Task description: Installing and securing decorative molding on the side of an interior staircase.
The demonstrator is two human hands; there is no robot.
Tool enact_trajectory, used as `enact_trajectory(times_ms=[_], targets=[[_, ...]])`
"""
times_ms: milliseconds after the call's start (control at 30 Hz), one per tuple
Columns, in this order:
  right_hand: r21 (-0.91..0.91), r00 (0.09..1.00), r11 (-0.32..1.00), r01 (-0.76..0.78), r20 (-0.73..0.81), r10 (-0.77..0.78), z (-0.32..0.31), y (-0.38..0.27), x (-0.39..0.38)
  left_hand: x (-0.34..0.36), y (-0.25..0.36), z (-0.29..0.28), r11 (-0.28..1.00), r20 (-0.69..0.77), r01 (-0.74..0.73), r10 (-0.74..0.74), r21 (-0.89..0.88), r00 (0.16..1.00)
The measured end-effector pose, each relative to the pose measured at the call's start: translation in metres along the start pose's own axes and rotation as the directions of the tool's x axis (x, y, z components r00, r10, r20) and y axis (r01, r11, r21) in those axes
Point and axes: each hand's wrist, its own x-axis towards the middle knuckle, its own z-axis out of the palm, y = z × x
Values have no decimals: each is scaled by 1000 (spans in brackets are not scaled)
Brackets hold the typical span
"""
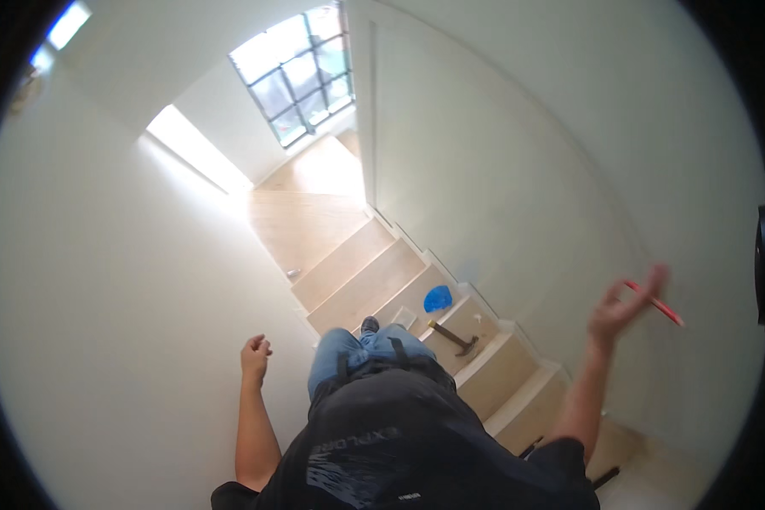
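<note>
My right hand [625,312] is raised at the right, beside the pale wall, and is slightly blurred. A slim red stick that looks like a pencil [665,311] lies across its fingers, one end pointing down to the right. At the left, my left hand [257,348] hangs in front of the white wall with nothing in it, its fingers loosely bent and a little apart. On a step to the right of my knees lies a hammer [453,337] with a yellow-ended handle and a dark head. A blue object [438,298], too blurred to name, sits on the step just beyond it.
Light wooden stairs [353,259] run from a landing [293,221] by a barred window [302,76] toward the lower right. A small light-coloured object [294,273] lies by the left wall. Dark tools or bars [606,478] show beside my right arm.
</note>
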Motion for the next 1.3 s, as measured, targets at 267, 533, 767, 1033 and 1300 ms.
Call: enact_trajectory(times_ms=[267, 533, 767, 1033, 1300], targets=[[255, 558, 765, -592, 815, 160, 102, -190, -229, 88, -14, 47, 982, 276, -130, 88, 138, 957], [-131, 83, 606, -785, 946, 312, 100, -198, -291, 215, 123, 144, 810, 691, -528, 229, 256, 686], [-186, 181, 403, -896, 677, 713, 236, -262, -384, 342, 181, 281, 258, 983, -963, 141, 80, 119], [-211, 80, 341, -916, 737, 671, 270, -348, -410, 351, 236, 301, -120, 935, -982, -306, 147, 177], [-421, -435, -264, -868, 387, 813, 259, -364, -473, 345, 262, 342, -331, 866, -938, -434, 102, 247]])
